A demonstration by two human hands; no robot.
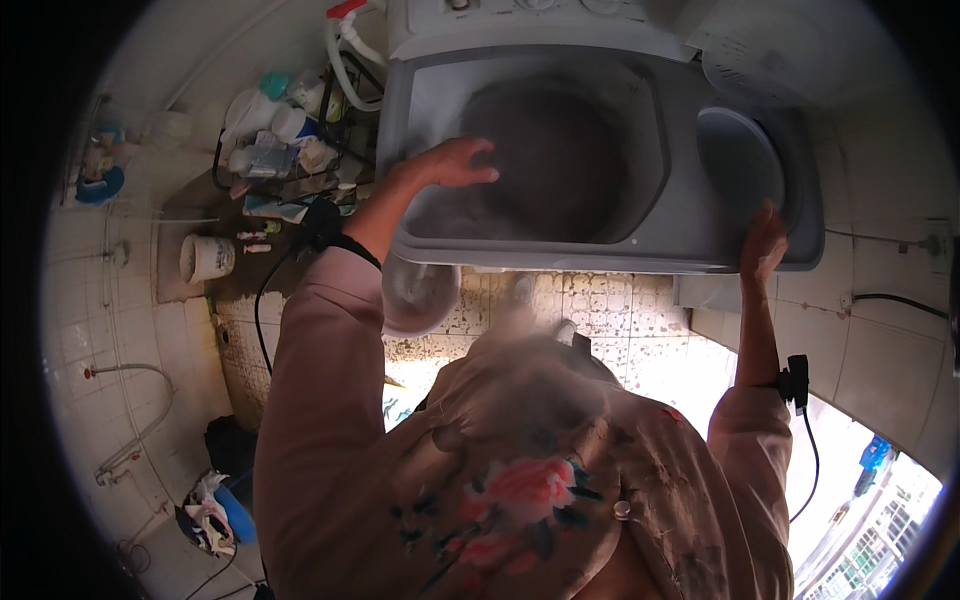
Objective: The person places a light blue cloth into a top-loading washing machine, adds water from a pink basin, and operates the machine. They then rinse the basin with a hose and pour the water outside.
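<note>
Floral pink garment (520,480), lower centre. Left hand (455,162), fingers loosely spread, over the wash tub (560,160), upper centre. Right hand (764,243), fingers together, grips the washing machine (680,230) front rim, right. Bottles (270,130), upper left.

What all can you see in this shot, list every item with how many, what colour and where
washing machine: one, grey twin-tub, top centre, dark wash tub open
spin tub lid: one, grey round, right side of the machine
bottles and containers: several, white and teal, on a rack left of the machine
hose: one, white, beside the machine's left corner
small bucket: one, white, on a ledge at left
basin: one, pale, on the floor under the machine's front edge
floor tiles: patterned, pale, below the machine
cloth heap: one, mixed colours, lower left
left hand: one, over the wash tub's left rim
right hand: one, on the machine's front right edge
</note>
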